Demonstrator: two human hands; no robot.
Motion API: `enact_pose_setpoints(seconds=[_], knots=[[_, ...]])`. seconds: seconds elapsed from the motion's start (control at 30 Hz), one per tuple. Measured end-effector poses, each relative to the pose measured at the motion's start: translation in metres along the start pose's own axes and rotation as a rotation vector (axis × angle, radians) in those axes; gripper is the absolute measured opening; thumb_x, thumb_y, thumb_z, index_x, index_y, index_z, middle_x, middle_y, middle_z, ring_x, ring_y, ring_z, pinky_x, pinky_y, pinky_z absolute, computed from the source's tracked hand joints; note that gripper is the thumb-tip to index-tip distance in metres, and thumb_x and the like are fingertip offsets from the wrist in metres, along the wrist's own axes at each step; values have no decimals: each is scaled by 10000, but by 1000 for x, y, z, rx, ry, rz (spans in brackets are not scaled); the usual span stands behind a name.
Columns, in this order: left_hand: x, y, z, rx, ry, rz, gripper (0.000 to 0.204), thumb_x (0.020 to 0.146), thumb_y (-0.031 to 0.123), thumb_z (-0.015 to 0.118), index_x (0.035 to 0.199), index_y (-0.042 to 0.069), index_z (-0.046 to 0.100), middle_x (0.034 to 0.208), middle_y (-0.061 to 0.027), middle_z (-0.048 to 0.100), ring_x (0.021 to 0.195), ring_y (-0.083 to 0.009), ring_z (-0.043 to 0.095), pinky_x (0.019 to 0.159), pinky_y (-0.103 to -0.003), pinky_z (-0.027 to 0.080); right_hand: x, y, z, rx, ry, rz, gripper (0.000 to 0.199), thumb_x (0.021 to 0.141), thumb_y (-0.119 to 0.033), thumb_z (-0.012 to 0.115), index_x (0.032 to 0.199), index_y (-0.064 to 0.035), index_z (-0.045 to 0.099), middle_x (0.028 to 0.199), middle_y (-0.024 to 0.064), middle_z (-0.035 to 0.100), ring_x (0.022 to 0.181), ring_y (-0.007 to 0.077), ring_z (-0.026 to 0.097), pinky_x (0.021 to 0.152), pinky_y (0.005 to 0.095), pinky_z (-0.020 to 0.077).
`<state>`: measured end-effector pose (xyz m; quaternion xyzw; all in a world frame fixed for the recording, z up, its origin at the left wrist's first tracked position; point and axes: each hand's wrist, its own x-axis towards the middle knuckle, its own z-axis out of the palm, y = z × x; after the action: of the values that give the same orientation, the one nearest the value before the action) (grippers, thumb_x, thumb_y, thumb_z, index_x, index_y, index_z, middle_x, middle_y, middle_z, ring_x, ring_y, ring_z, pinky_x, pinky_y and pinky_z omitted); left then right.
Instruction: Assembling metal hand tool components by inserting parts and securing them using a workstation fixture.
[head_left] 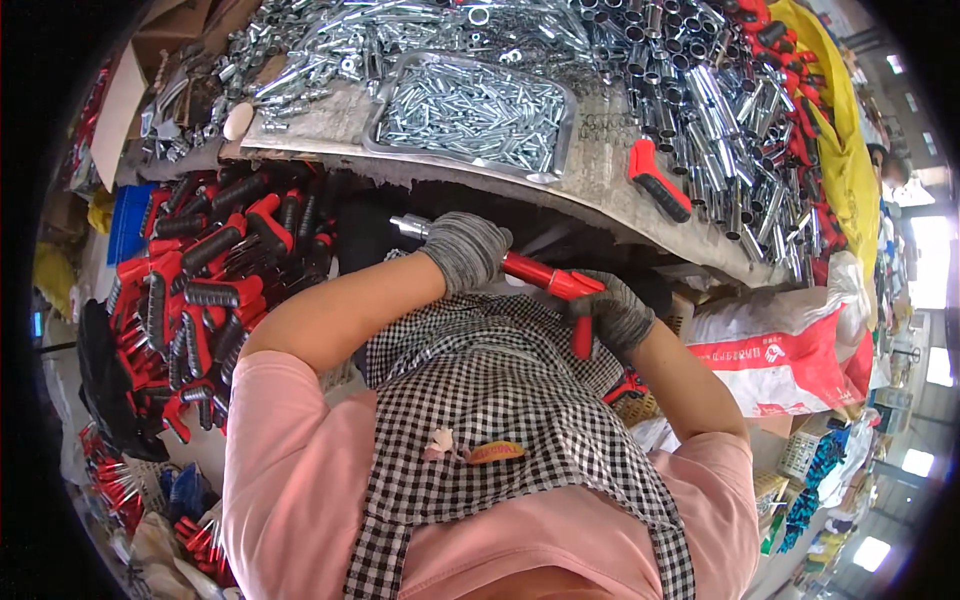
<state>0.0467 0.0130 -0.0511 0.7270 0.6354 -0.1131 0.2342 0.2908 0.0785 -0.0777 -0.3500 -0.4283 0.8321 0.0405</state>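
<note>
In front of my apron, both hands in grey knit gloves hold one red tool [530, 268] with a tubular body, its kind not clear. My left hand [465, 252] is closed around the body, and a silvery metal end [408, 226] sticks out to the left of it. My right hand [615, 308] grips the right end, where a red handle-like part [582, 338] points down. The gloves hide much of the tool. On the bench edge ahead, to the right, lies a red and black grip [660, 182].
A metal tray [375, 140] full of small silvery pins stands on the bench. Chrome tubes [715, 110] are heaped on its right, other metal parts [320, 60] behind. Red and black handled tools [210, 270] pile up at my left. A white and red sack [770, 350] sits at right.
</note>
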Motion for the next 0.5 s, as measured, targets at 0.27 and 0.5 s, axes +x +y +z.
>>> enact_pose_setpoints(seconds=[0.27, 0.5], knots=[[37, -23, 50, 49, 322, 114, 290, 725, 377, 638, 818, 102, 650, 773, -122, 673, 737, -293, 669, 652, -429, 517, -2, 27, 25, 554, -56, 89, 616, 699, -240, 768, 1228, -61, 509, 857, 56, 593, 668, 158, 569, 654, 330, 516], [65, -11, 73, -151, 291, -66, 334, 769, 343, 594, 1007, 113, 642, 973, -159, 669, 925, -323, 643, 773, -443, 499, 16, 23, -10, 153, 76, 10, 544, 721, -235, 718, 1187, -10, 548, 860, 73, 616, 658, 167, 598, 608, 292, 517]])
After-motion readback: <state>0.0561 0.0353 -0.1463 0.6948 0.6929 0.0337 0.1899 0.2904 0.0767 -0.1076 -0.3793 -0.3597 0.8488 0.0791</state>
